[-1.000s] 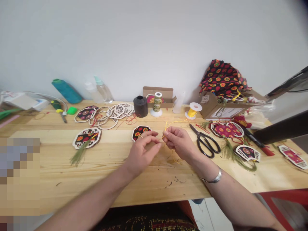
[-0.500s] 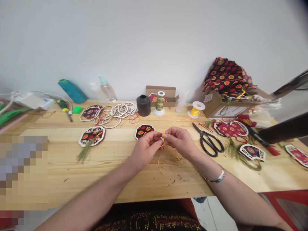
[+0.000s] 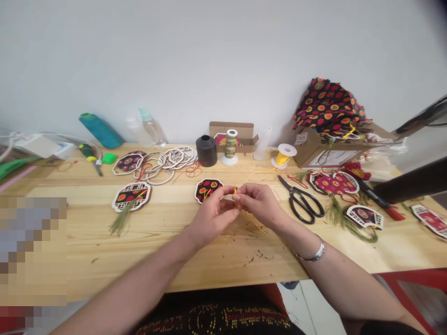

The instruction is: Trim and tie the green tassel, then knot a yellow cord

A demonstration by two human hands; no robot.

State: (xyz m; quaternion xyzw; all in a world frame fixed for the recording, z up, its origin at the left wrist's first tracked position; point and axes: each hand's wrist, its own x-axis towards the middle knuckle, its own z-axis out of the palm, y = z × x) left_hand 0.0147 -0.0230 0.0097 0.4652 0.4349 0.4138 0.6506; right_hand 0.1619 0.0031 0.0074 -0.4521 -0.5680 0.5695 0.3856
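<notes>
A yellow cord (image 3: pixel 235 191) passes between the fingers of both hands, above the wooden table. My left hand (image 3: pixel 213 215) is closed on the cord, its thumb and fingers bent toward each other. Pinched at the same spot, my right hand (image 3: pixel 260 203) grips the cord with thumb and forefinger. A length of cord runs back to a white spool of yellow cord (image 3: pixel 282 159), and loose ends hang below the fingers. Just behind my left hand lies a black patterned ornament with a white frame (image 3: pixel 206 188), partly covered by the fingers.
Black-handled scissors (image 3: pixel 302 202) lie right of my right hand. Ornaments with green tassels, such as a framed one (image 3: pixel 132 197), rest on both sides. A black thread cone (image 3: pixel 206 151) and a gold thread spool (image 3: pixel 230 148) stand behind. Patterned fabric (image 3: pixel 326 107) fills a cardboard box (image 3: pixel 326 153).
My left thumb has moved lower and away from its fingertips. The cord end that hung below the left hand is now drawn up. The view has shifted slightly.
</notes>
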